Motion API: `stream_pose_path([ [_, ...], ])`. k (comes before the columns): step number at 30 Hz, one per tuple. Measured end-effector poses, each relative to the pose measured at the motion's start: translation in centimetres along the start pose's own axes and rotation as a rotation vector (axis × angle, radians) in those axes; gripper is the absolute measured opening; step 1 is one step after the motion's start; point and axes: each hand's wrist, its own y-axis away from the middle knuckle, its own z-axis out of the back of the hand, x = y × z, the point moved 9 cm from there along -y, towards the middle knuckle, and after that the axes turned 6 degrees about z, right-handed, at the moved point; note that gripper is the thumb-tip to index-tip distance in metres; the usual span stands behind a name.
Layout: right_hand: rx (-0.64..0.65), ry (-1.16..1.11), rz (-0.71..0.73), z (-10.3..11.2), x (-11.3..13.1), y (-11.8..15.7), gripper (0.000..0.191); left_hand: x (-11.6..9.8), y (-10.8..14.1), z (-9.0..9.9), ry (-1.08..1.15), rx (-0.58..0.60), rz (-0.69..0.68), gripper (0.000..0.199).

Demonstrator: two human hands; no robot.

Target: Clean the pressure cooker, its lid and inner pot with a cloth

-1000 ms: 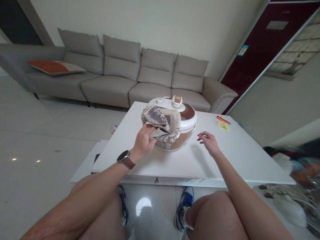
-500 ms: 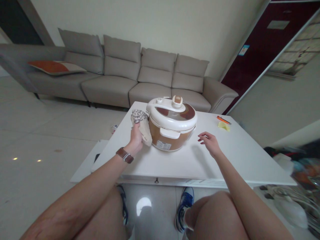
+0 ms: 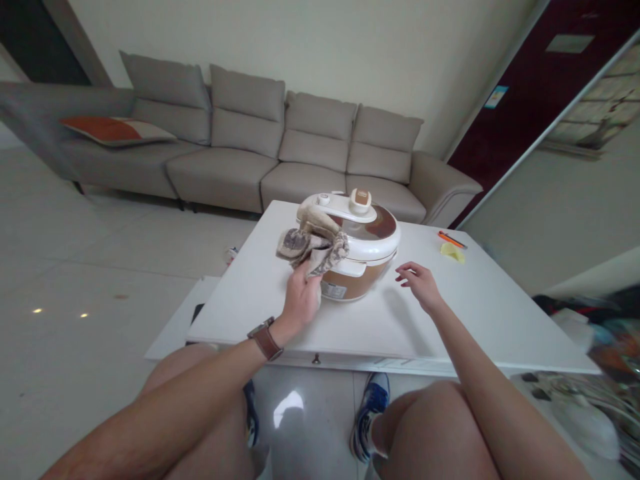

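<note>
A white and gold-brown electric pressure cooker (image 3: 373,248) stands on the white table, its lid on. My left hand (image 3: 301,298) is closed round a bunched beige cloth (image 3: 320,243) with a grey pattern. The cloth is in front of the cooker's left side and covers part of the lid and front handle from view; whether it touches them I cannot tell. To the right of the cooker, my right hand (image 3: 417,283) hovers over the table with loosely curved fingers apart, holding nothing.
On the white table (image 3: 480,313), an orange utility knife (image 3: 451,240) and a crumpled yellow piece (image 3: 453,252) lie at the back right. A drawer knob (image 3: 316,359) sticks out at the front. Behind runs a grey-brown sofa (image 3: 300,180). Cables (image 3: 575,400) lie at lower right.
My left hand has brought the cloth from the cooker's left side round to its front left, and the cloth has folded over. My right hand has hardly moved.
</note>
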Motion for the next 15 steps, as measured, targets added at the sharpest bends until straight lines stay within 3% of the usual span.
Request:
stream_pose_path([
  [6,0.019,0.021,-0.007,-0.3,0.1,0.1,0.02,2.0,-2.0,1.8,0.092,-0.177,0.105,0.027],
  [10,0.018,0.023,-0.003,-0.1,0.3,0.3,0.021,3.5,-3.3,2.4,0.132,-0.209,0.203,0.03],
  [15,0.014,0.016,-0.008,0.0,0.3,0.4,0.024,3.9,-0.8,0.9,0.134,-0.193,0.187,0.035],
])
